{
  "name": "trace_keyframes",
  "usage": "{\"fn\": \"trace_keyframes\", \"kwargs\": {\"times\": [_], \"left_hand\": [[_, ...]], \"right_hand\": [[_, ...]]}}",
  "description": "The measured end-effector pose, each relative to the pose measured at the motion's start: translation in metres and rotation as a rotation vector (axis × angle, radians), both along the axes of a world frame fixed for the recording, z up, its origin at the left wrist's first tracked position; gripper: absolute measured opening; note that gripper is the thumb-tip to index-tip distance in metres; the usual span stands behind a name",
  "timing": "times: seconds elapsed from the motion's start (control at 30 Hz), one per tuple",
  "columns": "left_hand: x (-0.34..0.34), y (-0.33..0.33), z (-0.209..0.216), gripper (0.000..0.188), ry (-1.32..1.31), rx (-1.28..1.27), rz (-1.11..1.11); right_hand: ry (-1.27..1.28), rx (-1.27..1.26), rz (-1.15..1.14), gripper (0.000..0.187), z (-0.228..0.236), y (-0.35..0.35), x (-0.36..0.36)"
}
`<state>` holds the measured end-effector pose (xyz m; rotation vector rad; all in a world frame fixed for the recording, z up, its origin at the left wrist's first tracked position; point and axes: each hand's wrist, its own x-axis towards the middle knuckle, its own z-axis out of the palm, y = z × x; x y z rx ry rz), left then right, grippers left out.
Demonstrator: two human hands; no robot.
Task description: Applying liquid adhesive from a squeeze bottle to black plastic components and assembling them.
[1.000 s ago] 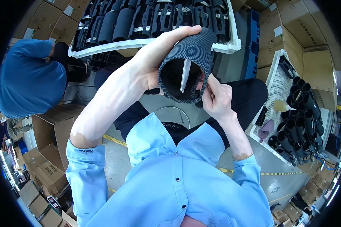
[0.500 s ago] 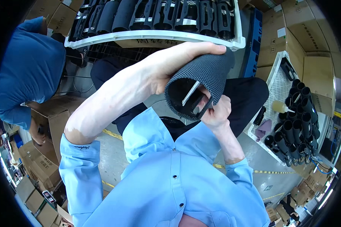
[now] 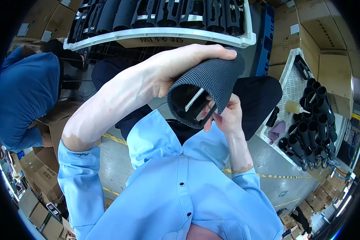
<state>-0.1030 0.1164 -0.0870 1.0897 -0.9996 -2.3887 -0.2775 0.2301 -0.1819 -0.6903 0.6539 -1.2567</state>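
Near white trays (image 3: 164, 32) and cartons (image 3: 335, 74) — left hand (image 3: 184, 62) tight around dark sleeve (image 3: 208, 80), right hand (image 3: 231, 116) partly behind it, hold unclear

Cardboard boxes (image 3: 335, 76), blue-shirted co-worker (image 3: 28, 100), floor tape (image 3: 115, 139)

We hold a dark textured tube (image 3: 214, 78) in our left hand (image 3: 190, 60) while our right hand (image 3: 230, 114) touches its open end.

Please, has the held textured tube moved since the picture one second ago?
Yes. Against the upper white tray, the textured tube has moved down in the view: earlier it overlapped the tray's near rim, now it lies below.
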Motion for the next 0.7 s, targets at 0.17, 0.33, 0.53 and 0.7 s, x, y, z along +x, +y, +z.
{"fn": "trace_keyframes", "kwargs": {"times": [0.17, 0.33, 0.53, 0.7], "left_hand": [[0.008, 0.002, -0.002, 0.080, 0.002, 0.036, -0.051], [0.009, 0.003, -0.006, 0.080, -0.026, 0.004, 0.035], [0.012, 0.006, -0.006, 0.083, -0.091, -0.033, 0.045], [0.013, 0.003, -0.011, 0.080, -0.046, 0.019, 0.020]], "right_hand": [[0.056, 0.008, 0.117, 0.015, 0.000, -0.005, 0.000], [0.190, 0.041, 0.010, 0.015, -0.003, -0.003, 0.012], [0.314, -0.008, 0.034, 0.014, 0.002, -0.004, 0.015], [0.254, -0.047, -0.036, 0.014, -0.005, -0.002, 0.021]]}}
